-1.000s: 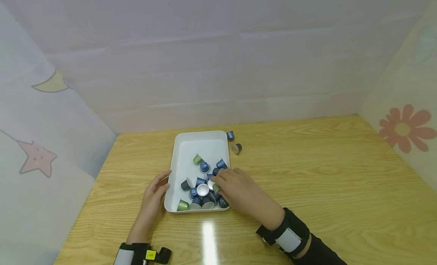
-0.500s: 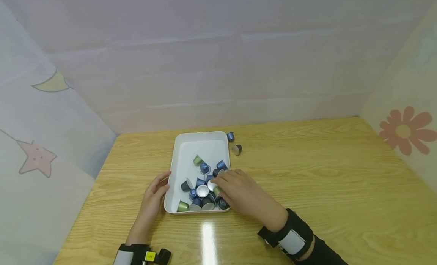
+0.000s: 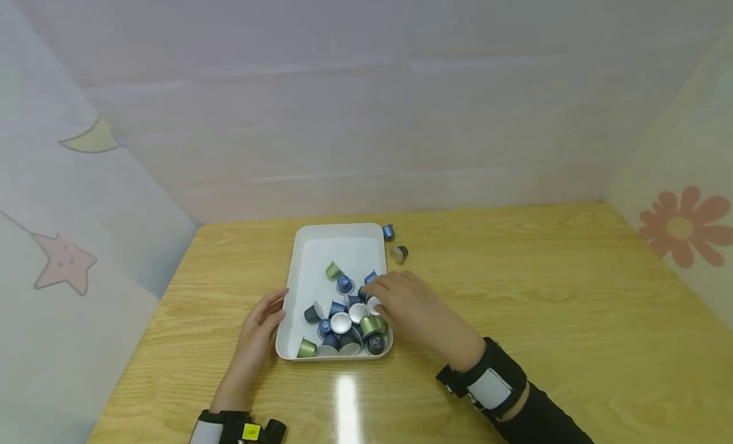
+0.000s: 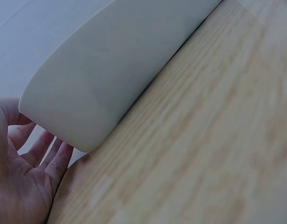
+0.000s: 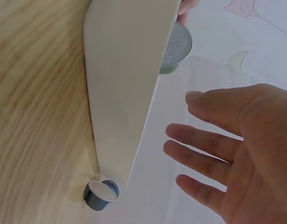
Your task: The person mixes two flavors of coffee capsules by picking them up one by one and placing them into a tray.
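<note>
A white tray (image 3: 335, 240) holds several blue, dark grey and green coffee capsules, mostly in its near half. My left hand (image 3: 259, 323) rests at the tray's left side, its fingertips touching the wall; in the left wrist view the left hand (image 4: 31, 172) is at the tray's corner (image 4: 82, 116). My right hand (image 3: 406, 304) hovers over the tray's right rim. The right wrist view shows that right hand (image 5: 227, 144) with fingers spread, nothing between them. Two green capsules (image 3: 369, 327) lie just below its fingers. A lidded green capsule (image 5: 177, 46) rises above the tray's rim.
Outside the tray, a blue capsule (image 3: 389, 232) and a grey capsule (image 3: 399, 254) lie on the wooden table (image 3: 515, 272) by the far right corner. A pale sheet (image 3: 366, 113) stands behind the table.
My right hand has let go of the green capsule, which now lies in the tray's near right part. That hand has moved slightly up and right. My left hand stays put.
</note>
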`<state>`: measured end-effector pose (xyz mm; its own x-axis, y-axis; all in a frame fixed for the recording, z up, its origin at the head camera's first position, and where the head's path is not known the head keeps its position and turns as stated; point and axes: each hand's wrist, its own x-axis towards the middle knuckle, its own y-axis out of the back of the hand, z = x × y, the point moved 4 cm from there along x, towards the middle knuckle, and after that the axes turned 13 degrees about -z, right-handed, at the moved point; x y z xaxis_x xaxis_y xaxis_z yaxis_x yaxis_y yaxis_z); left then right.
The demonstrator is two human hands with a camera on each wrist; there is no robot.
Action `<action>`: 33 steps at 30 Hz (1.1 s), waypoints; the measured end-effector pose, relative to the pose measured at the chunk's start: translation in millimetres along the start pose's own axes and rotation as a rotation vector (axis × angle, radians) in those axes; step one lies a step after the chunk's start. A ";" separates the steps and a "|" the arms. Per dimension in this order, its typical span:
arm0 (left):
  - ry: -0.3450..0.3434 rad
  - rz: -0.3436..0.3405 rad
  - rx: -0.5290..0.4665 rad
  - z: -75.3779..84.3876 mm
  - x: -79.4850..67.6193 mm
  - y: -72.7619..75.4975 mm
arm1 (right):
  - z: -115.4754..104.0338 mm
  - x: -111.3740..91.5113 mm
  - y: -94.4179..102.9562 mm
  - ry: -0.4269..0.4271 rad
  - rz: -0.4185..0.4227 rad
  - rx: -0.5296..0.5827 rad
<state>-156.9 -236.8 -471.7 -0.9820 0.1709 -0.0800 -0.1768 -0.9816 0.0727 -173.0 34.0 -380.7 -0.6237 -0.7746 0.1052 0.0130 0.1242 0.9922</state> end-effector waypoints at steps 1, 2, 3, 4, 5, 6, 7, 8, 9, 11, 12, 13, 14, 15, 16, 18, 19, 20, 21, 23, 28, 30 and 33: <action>-0.004 0.001 0.001 -0.1 0.0 0.2 | 2.2 0.8 -0.1 -0.005 0.001 0.004; -0.005 0.002 -0.002 0.0 0.0 0.2 | 4.3 1.7 -0.2 -0.012 0.000 0.008; -0.006 0.003 -0.004 0.0 0.1 0.3 | 6.5 2.4 -0.4 -0.023 -0.007 0.012; -0.005 0.001 -0.004 -0.1 0.0 0.0 | 8.5 2.9 -0.8 -0.035 -0.016 0.017; -0.006 0.001 -0.004 -0.3 0.1 -0.1 | 10.4 3.5 -1.1 -0.047 -0.027 0.022; -0.004 -0.001 -0.007 -0.5 0.0 -0.4 | 12.4 4.2 -1.6 -0.061 -0.040 0.028; -0.002 -0.002 -0.008 -0.7 0.0 -0.5 | 14.5 4.9 -2.2 -0.075 -0.056 0.032; 0.000 -0.003 -0.010 -0.7 -0.3 -0.6 | 16.2 5.6 -2.2 -0.085 -0.066 0.042; 0.001 -0.004 -0.012 -0.8 -0.6 -0.7 | 17.8 6.3 -2.4 -0.092 -0.072 0.047; 0.002 -0.005 -0.013 -0.4 -1.4 -0.8 | 21.1 7.6 -2.3 -0.101 -0.074 0.058; 0.005 -0.006 -0.015 -0.3 -1.7 -0.8 | 22.9 8.2 -2.4 -0.106 -0.069 0.056; 0.006 -0.007 -0.013 -0.1 -2.1 -0.8 | 24.4 8.5 -2.0 -0.112 -0.061 0.047; 0.006 -0.008 -0.014 0.2 -2.2 -0.8 | 25.9 8.8 -1.4 -0.121 -0.051 0.040; 0.008 -0.009 -0.015 0.4 -2.1 -0.8 | 27.3 8.9 -0.8 -0.128 -0.040 0.031; 0.007 -0.006 -0.012 0.7 -2.0 -0.6 | 28.6 9.1 0.2 -0.138 -0.030 0.022; 0.005 -0.002 -0.011 1.2 -1.6 -0.2 | 31.2 10.4 1.9 -0.153 -0.006 -0.001; 0.004 0.000 -0.008 1.4 -1.8 0.3 | 31.9 11.1 3.1 -0.160 0.003 -0.007; 0.003 0.002 -0.009 1.5 -1.6 0.7 | 32.8 12.1 3.8 -0.163 0.012 -0.010; 0.002 0.003 -0.008 1.7 -1.7 1.1 | 33.5 13.3 4.8 -0.164 0.020 -0.014; 0.004 0.005 -0.005 1.7 -2.1 1.7 | 35.5 15.7 5.8 -0.174 0.026 -0.012; 0.002 0.011 -0.005 -1.2 -1.0 2.2 | 40.5 18.6 7.1 -0.223 0.023 0.006; 0.002 0.014 -0.005 -2.1 -0.2 1.9 | 42.4 19.6 7.1 -0.239 0.038 0.014; 0.002 0.015 -0.004 -1.5 -0.2 1.7 | 45.7 22.1 5.5 -0.254 0.069 0.020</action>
<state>-156.9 -238.6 -473.1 -0.9845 0.1555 -0.0813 -0.1613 -0.9844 0.0697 -222.4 45.9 -375.9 -0.7978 -0.5839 0.1498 0.0485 0.1856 0.9814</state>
